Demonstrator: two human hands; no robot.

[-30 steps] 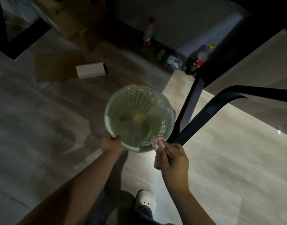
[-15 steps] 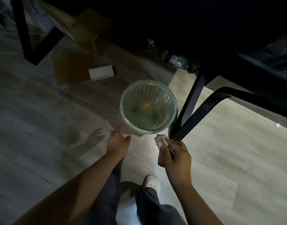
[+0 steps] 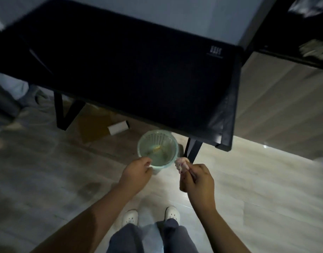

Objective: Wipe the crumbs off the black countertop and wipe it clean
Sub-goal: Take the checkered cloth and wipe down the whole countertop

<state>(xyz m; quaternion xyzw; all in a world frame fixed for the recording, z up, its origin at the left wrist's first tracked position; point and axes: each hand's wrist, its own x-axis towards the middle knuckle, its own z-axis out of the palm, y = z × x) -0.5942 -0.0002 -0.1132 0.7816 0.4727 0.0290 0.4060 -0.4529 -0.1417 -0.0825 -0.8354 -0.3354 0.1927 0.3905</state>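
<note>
Observed from the head camera: the person stands on the wood-look floor [image 3: 248,189] at the near corner of the black worktop [image 3: 138,70]. The right hand [image 3: 197,181] pinches a small crumpled cloth [image 3: 181,163] between thumb and curled fingers, held just beside the near right of a pale green waste basket [image 3: 157,138] that sits low by the floor, close to the worktop's edge. The left hand [image 3: 137,172] has its fingers curled at the basket's near rim. A few yellow crumbs [image 3: 157,147] lie in the bottom of the basket. The worktop surface is dark, and whether crumbs remain on it cannot be told from this view. Assessment: the cloth looks soft, light and limp, so it should be bunched in the palm with a flat face left free to press on the surface; a fingertip pinch would likely let it fold and skip. The basket looks like thin perforated plastic, light and easily tipped, and is best steadied at the rim. Surroundings: a black leg [image 3: 192,150] stands just right of the basket, near the cloth. A white box [image 3: 118,127] and flattened cardboard [image 3: 95,125] lie under the worktop, apart from the basket. White shoes [image 3: 130,217] are planted well short of it.
</note>
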